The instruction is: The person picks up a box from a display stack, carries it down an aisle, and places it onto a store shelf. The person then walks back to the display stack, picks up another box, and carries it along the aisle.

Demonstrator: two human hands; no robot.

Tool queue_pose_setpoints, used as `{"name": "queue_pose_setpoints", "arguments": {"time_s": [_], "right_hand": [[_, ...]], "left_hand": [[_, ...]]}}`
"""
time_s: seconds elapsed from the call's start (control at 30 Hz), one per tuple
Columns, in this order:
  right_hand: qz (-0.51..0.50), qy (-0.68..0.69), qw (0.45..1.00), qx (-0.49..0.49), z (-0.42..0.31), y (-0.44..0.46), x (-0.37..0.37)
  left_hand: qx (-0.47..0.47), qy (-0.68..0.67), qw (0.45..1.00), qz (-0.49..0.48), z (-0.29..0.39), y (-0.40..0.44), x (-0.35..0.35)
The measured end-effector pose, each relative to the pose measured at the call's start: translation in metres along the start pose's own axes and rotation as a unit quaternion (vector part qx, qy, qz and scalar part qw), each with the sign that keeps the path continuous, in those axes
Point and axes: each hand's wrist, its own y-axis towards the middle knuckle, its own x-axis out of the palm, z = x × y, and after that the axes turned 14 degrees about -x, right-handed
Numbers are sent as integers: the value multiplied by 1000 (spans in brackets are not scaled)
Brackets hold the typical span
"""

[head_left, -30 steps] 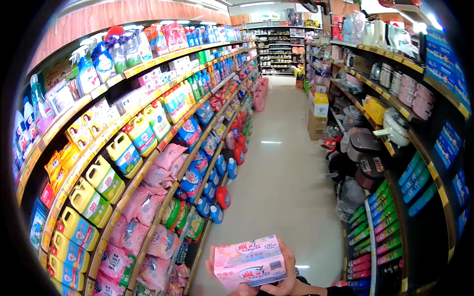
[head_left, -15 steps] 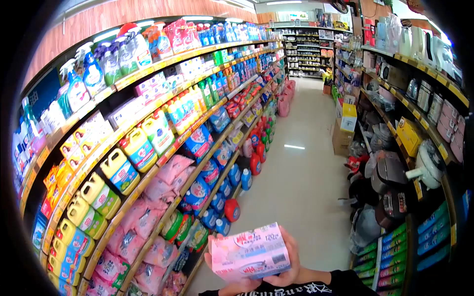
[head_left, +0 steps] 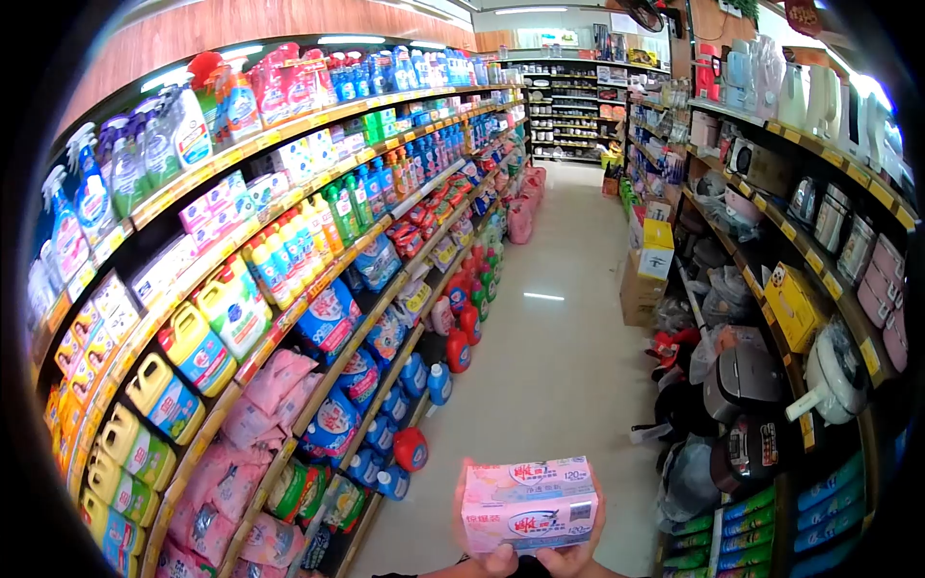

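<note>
Grasping pink box [head_left: 528, 501] in both hands, near centre of scene, over the aisle floor [head_left: 525, 395]. Left hand [head_left: 484, 557] at its left end, right hand [head_left: 584, 547] at its right end; fingers of both closed around the box, thumbs on its near lower edge. "120" printed on two faces. Left: long shelves with spray bottles [head_left: 89, 197] up top, yellow jugs [head_left: 166, 397] mid-level, pink bags [head_left: 217, 486] lower. Red bottle [head_left: 410, 449] low at aisle edge, blue bottles [head_left: 393, 480] just beside it. Right: white pan [head_left: 834, 376] on a shelf, yellow carton [head_left: 794, 306] a bit farther. Farther along the right side, cardboard box [head_left: 640, 294] on floor. Far end: stocked racks [head_left: 576, 108].
</note>
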Motion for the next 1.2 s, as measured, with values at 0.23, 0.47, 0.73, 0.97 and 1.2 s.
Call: {"name": "queue_pose_setpoints", "arguments": {"time_s": [0.23,0.47,0.73,0.97,1.2], "right_hand": [[78,-20,997,-7,66,57,20],[45,-16,997,-65,149,147,63],[-65,75,993,61,238,256,112],[-69,106,992,19,308,270,151],[24,162,986,-9,387,314,172]], "left_hand": [[3,-46,997,-58,-25,93,-11],[139,-42,988,-52,-17,221,-37],[50,-1,993,-104,-6,365,-84],[158,166,971,-62,-32,416,-148],[258,477,841,8,-24,483,-158]]}}
